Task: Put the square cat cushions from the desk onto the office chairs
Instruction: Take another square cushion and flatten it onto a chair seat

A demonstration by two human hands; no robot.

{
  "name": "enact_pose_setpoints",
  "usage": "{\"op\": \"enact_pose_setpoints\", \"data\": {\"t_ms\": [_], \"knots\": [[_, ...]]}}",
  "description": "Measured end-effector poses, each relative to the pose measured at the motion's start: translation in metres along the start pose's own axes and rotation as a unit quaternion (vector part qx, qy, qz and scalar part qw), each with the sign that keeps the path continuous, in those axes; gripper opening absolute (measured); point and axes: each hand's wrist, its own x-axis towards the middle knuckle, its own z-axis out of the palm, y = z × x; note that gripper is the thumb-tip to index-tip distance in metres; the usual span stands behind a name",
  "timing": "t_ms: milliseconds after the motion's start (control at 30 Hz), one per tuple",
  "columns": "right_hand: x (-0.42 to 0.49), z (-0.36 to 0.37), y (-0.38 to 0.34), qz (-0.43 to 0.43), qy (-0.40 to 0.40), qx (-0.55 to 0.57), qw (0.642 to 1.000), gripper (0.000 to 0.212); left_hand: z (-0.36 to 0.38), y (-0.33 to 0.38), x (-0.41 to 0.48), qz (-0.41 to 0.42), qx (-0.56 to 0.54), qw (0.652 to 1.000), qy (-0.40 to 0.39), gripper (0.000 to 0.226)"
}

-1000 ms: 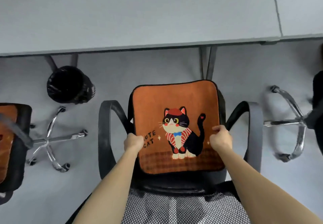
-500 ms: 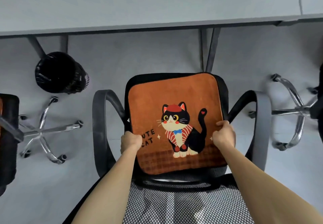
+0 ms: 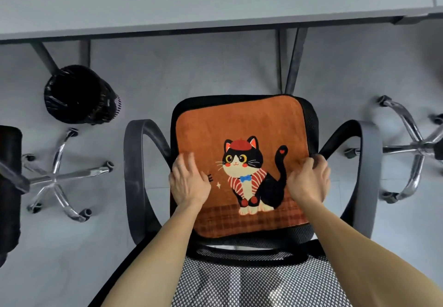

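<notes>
An orange square cushion with a black-and-white cat in a red beret lies flat on the black seat of an office chair below me. My left hand rests on the cushion's left part with straight fingers, covering the printed words. My right hand grips the cushion's right edge, fingers curled over it. The chair's mesh backrest is at the bottom of the view.
The grey desk runs across the top, its legs just beyond the chair. A black waste bin stands at the left. Chrome chair bases flank the chair, another chair base at right. Curved armrests enclose the seat.
The cushion has settled down onto the seat. My left hand has let go of the edge and now lies flat on the cushion. My right hand keeps its grip.
</notes>
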Motion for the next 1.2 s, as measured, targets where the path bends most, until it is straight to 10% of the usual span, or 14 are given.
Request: {"op": "enact_pose_setpoints", "data": {"t_ms": [200,767,1200], "knots": [[0.029,0.027,0.005,-0.185,0.007,-0.051,0.981,0.066,0.032,0.004,0.041,0.197,0.096,0.976,-0.011,0.075],[0.043,0.017,-0.018,-0.167,-0.012,-0.117,0.979,0.094,0.021,0.005,0.056,0.206,0.105,0.973,-0.010,0.074],[0.123,0.020,-0.083,-0.275,0.045,-0.125,0.952,0.078,0.017,0.014,0.135,0.200,0.092,0.974,0.062,0.077]]}}
